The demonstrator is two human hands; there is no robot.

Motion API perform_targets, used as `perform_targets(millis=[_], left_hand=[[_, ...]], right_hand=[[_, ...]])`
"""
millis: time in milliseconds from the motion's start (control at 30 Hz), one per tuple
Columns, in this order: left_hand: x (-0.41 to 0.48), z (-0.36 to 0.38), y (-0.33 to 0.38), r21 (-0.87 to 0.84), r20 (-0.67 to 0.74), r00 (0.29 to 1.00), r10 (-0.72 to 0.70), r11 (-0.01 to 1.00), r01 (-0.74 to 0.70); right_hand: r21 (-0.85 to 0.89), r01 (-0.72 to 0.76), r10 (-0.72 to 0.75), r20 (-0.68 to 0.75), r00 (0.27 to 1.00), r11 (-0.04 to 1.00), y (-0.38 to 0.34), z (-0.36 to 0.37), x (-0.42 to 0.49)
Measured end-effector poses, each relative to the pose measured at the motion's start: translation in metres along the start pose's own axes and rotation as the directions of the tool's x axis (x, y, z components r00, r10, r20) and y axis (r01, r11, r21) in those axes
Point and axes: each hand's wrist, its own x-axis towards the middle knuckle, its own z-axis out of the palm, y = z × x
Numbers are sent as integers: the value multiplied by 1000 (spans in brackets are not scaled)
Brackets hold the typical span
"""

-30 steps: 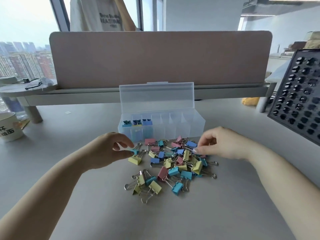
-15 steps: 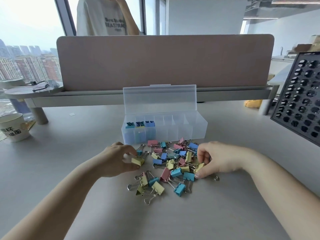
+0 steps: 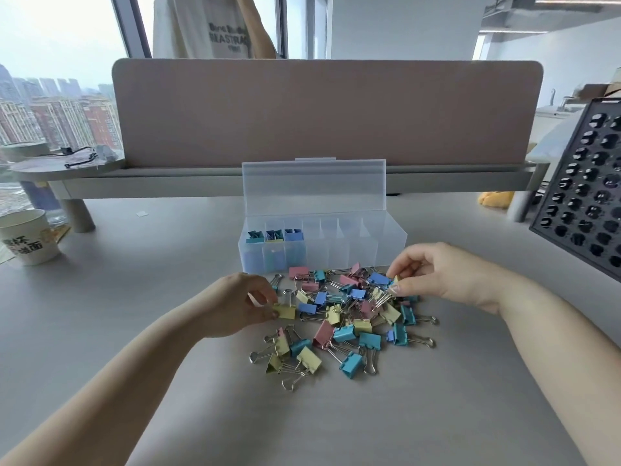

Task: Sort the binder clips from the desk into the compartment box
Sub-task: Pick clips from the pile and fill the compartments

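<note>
A heap of binder clips in yellow, blue, teal and pink lies on the grey desk. Behind it stands a clear compartment box with its lid up; its three leftmost compartments hold clips. My left hand pinches a yellow clip at the heap's left edge. My right hand pinches another yellow clip by its wire handles, lifted a little above the heap's right side.
A paper cup stands at the far left. A black perforated panel leans in at the right. A pink divider on a raised shelf closes off the back, with a person standing behind it.
My right hand dipped into the heap and has come up with a yellow clip. My left hand has taken hold of a yellow clip at the heap's left edge.
</note>
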Motion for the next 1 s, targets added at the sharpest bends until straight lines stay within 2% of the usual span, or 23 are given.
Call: perform_targets(millis=[133, 267, 433, 567, 633, 700, 767, 900, 1000], left_hand=[[-1, -2, 1, 16, 1, 1000, -21, 1000, 21], [-3, -7, 8, 19, -10, 1000, -11, 1000, 11], [-5, -12, 13, 22, -34, 999, 11, 1000, -10], [-5, -15, 9, -17, -48, 999, -13, 1000, 12], [-5, -14, 9, -30, -52, 998, -24, 999, 22], [-5, -13, 10, -35, -56, 998, -18, 999, 16], [-4, -11, 11, -32, -62, 998, -8, 999, 6], [-4, -10, 17, -41, -98, 995, -7, 999, 3], [-4, -12, 16, -52, -142, 990, -12, 999, 4]], right_hand=[[179, 43, -30, -70, 997, 983, 9, -4, 4], [400, 48, 3, -125, 992, 915, 16, -5, 9], [373, 39, 78, -294, 953, 927, 22, -10, 15], [421, -18, 148, -279, 949, 907, 27, -10, 16], [367, -96, 193, -240, 951, 925, 29, -7, 16], [125, -172, 196, -211, 958, 977, 29, -2, 14], [-93, -194, 176, -178, 968, 977, 30, 4, 13], [-173, -228, 209, -121, 970, 958, 31, 13, 14], [-167, -176, 155, -135, 979, 970, 33, 14, 15]])
